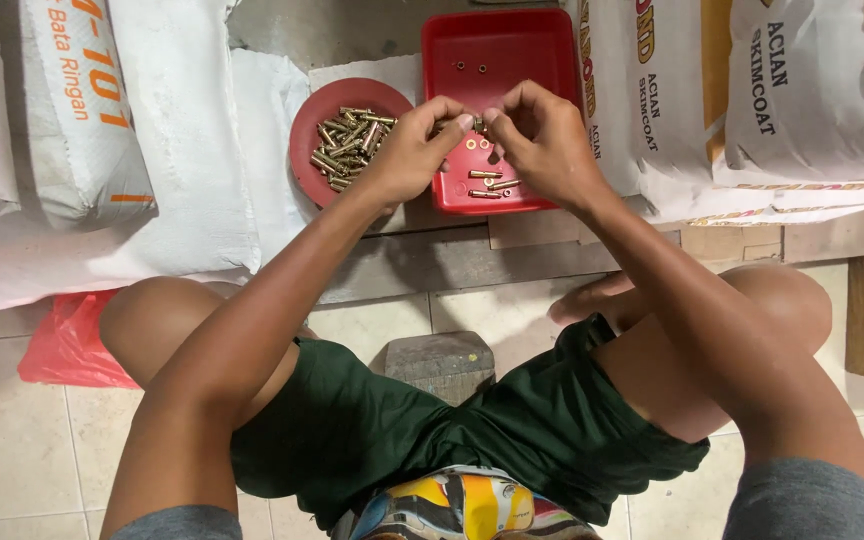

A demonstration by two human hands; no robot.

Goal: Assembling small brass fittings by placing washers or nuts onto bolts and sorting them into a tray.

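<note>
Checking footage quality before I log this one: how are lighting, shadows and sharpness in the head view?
Head view: soft, even light, no glare; a faint shadow under the left hand and right hand on the red square plastic tray; brass bolts in the round red dish sharp; mild wide-angle bending at the edges.

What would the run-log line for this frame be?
left hand + right hand: fingers pinch small metal piece together | above red square tray | red round dish of brass bolts beside left hand
</note>
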